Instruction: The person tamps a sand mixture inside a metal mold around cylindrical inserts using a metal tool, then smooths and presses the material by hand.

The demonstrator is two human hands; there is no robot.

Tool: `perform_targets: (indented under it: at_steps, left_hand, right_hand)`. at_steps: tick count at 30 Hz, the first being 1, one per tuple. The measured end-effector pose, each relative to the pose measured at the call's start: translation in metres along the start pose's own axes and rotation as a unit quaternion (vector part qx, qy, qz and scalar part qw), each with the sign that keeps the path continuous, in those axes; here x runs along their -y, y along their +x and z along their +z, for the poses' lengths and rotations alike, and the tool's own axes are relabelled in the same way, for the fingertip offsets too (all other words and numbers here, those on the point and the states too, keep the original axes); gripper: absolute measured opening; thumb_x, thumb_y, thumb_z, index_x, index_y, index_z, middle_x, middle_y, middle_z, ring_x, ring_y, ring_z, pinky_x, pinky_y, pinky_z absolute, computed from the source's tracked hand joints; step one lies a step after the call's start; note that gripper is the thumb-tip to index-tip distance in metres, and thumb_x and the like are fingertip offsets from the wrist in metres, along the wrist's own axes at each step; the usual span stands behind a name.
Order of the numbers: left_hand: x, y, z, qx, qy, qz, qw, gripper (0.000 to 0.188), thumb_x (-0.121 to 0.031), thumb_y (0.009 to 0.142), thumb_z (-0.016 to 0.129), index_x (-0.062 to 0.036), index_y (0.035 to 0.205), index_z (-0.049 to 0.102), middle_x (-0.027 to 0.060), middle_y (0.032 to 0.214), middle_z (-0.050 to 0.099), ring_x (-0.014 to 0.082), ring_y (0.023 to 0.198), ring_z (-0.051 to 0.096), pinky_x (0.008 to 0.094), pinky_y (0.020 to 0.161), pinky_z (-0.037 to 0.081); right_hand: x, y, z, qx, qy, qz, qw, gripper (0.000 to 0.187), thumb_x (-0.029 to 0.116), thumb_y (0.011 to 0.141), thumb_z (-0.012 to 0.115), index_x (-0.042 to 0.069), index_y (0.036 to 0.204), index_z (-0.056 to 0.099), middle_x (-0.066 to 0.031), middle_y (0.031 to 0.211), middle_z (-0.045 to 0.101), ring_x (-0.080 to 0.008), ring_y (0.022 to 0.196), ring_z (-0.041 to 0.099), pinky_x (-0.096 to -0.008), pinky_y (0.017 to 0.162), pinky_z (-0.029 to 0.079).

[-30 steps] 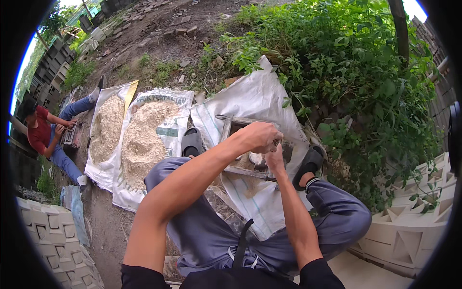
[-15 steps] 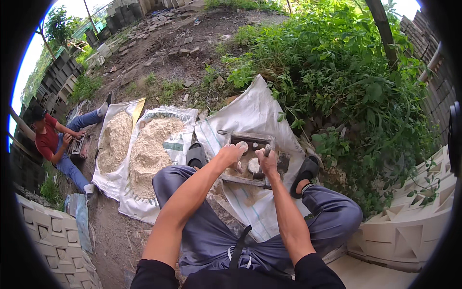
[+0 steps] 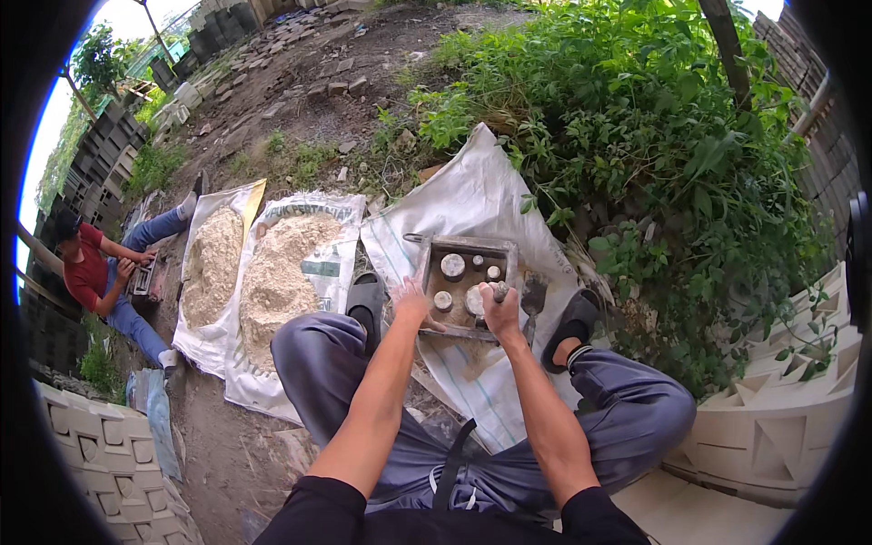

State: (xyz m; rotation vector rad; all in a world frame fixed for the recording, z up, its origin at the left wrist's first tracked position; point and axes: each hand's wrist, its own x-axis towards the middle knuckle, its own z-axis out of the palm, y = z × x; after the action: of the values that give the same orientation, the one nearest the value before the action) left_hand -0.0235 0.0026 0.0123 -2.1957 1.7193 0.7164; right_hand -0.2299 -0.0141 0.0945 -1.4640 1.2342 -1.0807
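A rectangular frame box (image 3: 472, 243) lies on a white woven sack (image 3: 472, 195) between my legs. Inside it stand several round pale-topped pieces, among them a large disc (image 3: 452, 266) toward the far left and a smaller one (image 3: 442, 301) near the left wall. My left hand (image 3: 413, 305) is against the box's left side, fingers spread, thumb at the near corner, holding nothing. In my right hand (image 3: 501, 314), closed over the near right part of the box, is a short dark rod-like handle (image 3: 500, 291). That hand partly covers another large disc (image 3: 474, 300).
A trowel (image 3: 533, 298) lies right of the box, beside my sandal (image 3: 576, 320). Two sacks bearing pale powdery heaps (image 3: 280, 282) are spread to the left. Farther left, another person (image 3: 100, 259) sits handling a similar box. Dense plants (image 3: 636, 173) grow at right, near pale blocks (image 3: 763, 436).
My left hand has moved from above the round pieces to the box's left side, uncovering them. My right hand keeps its grip on the handle, now lower over the near right part.
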Motion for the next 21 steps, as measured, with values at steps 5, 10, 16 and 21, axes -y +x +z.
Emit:
perform_targets:
  at_steps: [5,10,16,21]
  left_hand:
    - [0.131,0.045,0.131,-0.55,0.244,-0.108,0.791,0.146,-0.062,0.049,0.084,0.0025,0.15,0.002,0.024,0.158,0.007,0.0418,0.145,0.015,0.0631,0.114,0.008]
    - [0.004,-0.001,0.026,0.091,-0.158,-0.053,0.982,0.154,-0.062,0.051,0.084,0.0012,0.147,-0.019,0.0218,0.158,-0.007,0.0402,0.146,0.007,0.0601,0.115,0.015]
    - [0.042,-0.014,0.015,0.033,-0.253,-0.029,0.967,0.169,-0.062,0.038,0.089,0.0017,0.144,-0.026,0.0239,0.157,-0.01,0.0407,0.146,0.006,0.0526,0.118,0.017]
    - [0.046,-0.01,0.021,0.066,-0.228,-0.02,0.971,0.17,-0.063,0.04,0.089,0.0034,0.14,-0.032,0.025,0.155,-0.02,0.04,0.146,-0.003,0.0444,0.12,0.014]
  right_hand:
    - [0.071,-0.014,0.057,0.021,0.077,-0.023,0.997,0.036,0.015,0.091,0.057,0.002,0.058,0.048,0.0015,0.052,0.04,-0.0058,0.05,0.036,-0.0315,0.045,0.028]
    - [-0.009,-0.018,-0.001,-0.032,-0.002,-0.021,0.999,0.04,0.016,0.092,0.054,0.006,0.055,0.043,0.0056,0.053,0.042,-0.0035,0.05,0.036,-0.0272,0.045,0.026]
    - [0.003,-0.023,0.026,-0.003,0.031,-0.026,0.999,0.034,0.012,0.089,0.057,-0.001,0.06,0.044,-0.0024,0.052,0.034,-0.0064,0.051,0.033,-0.0331,0.045,0.026]
    - [0.02,-0.012,0.031,0.063,0.008,-0.011,0.998,0.039,0.011,0.092,0.052,0.003,0.055,0.043,0.0044,0.053,0.043,-0.0035,0.049,0.035,-0.0259,0.044,0.026]
